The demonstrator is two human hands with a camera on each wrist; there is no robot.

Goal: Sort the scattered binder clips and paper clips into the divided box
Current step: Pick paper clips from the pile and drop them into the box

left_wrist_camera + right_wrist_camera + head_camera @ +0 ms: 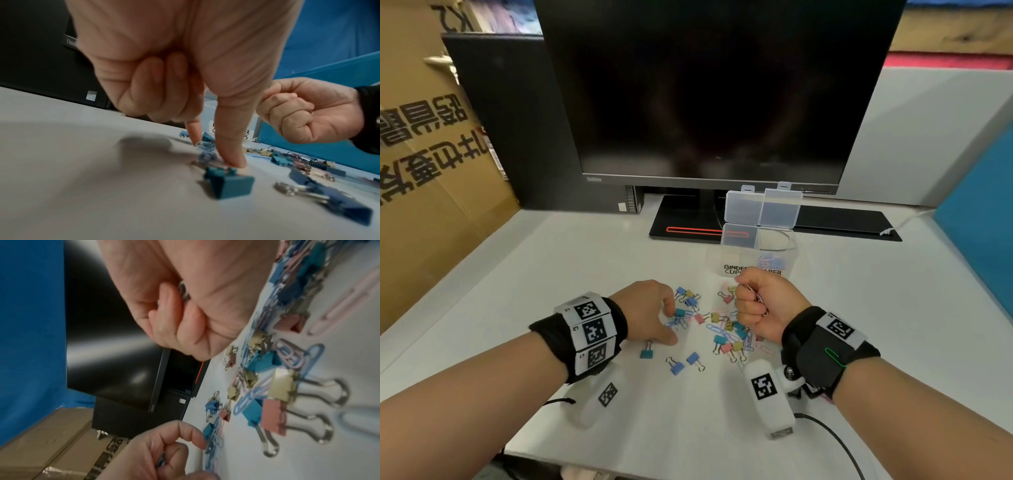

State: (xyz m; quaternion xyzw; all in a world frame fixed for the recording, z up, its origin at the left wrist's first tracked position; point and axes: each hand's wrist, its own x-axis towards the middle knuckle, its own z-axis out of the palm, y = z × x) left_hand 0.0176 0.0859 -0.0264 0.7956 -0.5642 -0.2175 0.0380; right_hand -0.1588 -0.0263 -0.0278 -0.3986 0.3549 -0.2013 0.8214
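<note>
Binder clips (726,337) in pastel blue, pink and yellow lie scattered with coloured wire paper clips (681,320) on the white desk (551,274), between both hands. Behind them the clear plastic divided box (753,253) stands open, paper clips in its right compartment, before a black monitor (709,92). Left hand (650,310) pinches at paper clips on the desk. Right hand (763,305), raised, is fisted around several paper clips.

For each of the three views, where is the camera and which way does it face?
Head: above, looking down the desk toward the monitor; both forearms and hands show.
Left wrist: low, along the left hand to clips.
Right wrist: along the fisted right hand, rolled sideways.
Both wrist views also show the other hand.
</note>
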